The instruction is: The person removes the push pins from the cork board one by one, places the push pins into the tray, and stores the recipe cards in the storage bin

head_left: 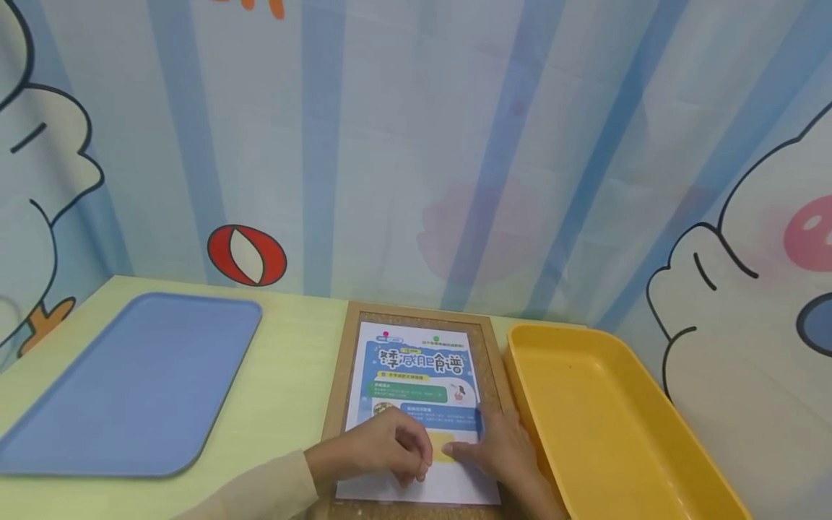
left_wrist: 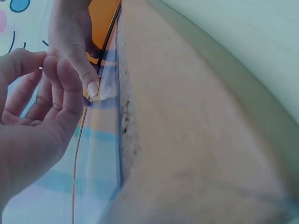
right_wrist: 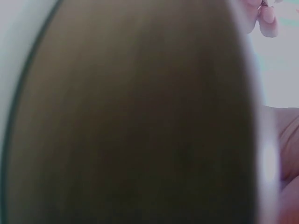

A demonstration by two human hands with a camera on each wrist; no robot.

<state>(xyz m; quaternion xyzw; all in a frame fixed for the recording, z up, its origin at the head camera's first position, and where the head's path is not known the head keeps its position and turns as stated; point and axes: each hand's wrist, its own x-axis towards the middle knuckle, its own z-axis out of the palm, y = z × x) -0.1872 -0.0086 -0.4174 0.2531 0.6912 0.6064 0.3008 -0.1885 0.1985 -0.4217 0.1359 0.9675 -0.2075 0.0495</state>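
- Your white-and-blue printed paper sheet (head_left: 425,404) is lying on the brown cork-looking board with a wooden frame (head_left: 342,361), between the flat blue tray (head_left: 143,390) and the deep yellow plastic tray (head_left: 611,419).
- Your left hand (head_left: 386,448) is over the lower part of the sheet, thumb and fingertips drawn in to a tight pinch. Looks like there's a tiny pale object (left_wrist: 40,68) in there, but I can't tell what.
- Your right hand (head_left: 510,448) is spread at the sheet's right edge, thumb reaching onto the paper, not gripping anything that I can see.
- Watch out, imo: the top has what look like a pink pin (head_left: 386,334) and a green pin (head_left: 436,338), but I see none down low. Lift that right hand or drag it sideways and the lower part could skew or curl.
- A loose pinch could also drop that little bit.
- Your left wrist cam catches the speck; the head view doesn't, though only it gives the full layout. Right wrist cam? Mostly brown blur, plus some fingertips up top.
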